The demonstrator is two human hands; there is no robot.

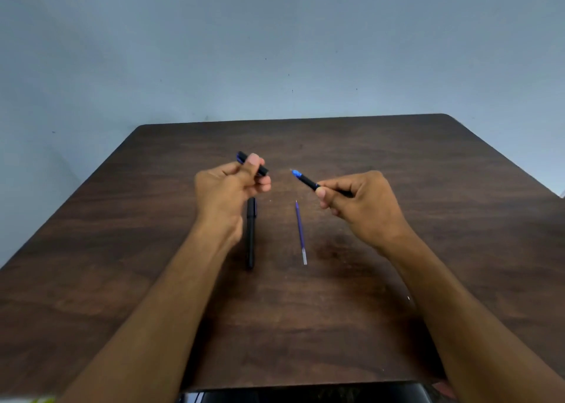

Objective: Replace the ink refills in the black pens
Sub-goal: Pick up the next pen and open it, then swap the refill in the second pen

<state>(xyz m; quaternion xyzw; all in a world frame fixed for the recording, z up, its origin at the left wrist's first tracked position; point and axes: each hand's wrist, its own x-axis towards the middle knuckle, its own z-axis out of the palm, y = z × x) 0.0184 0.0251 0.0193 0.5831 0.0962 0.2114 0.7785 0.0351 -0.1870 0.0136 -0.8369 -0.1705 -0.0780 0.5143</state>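
One pen was uncapped: my left hand (232, 182) gripped its cap (252, 164), my right hand (360, 200) its body (308, 182). Another black pen (250, 234) and a refill (300, 234) waited.

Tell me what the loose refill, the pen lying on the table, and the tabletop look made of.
Thin blue ink refill: probably plastic tubing, translucent, since its near end looks clear and empty. Black capped pen lying left of it: likely matte plastic, showing no glint. Dark brown table: wood-grain streaks with a dull sheen; real wood, veneer or laminate, I cannot tell.

Dim, even light; soft blur, wide-angle edge distortion.
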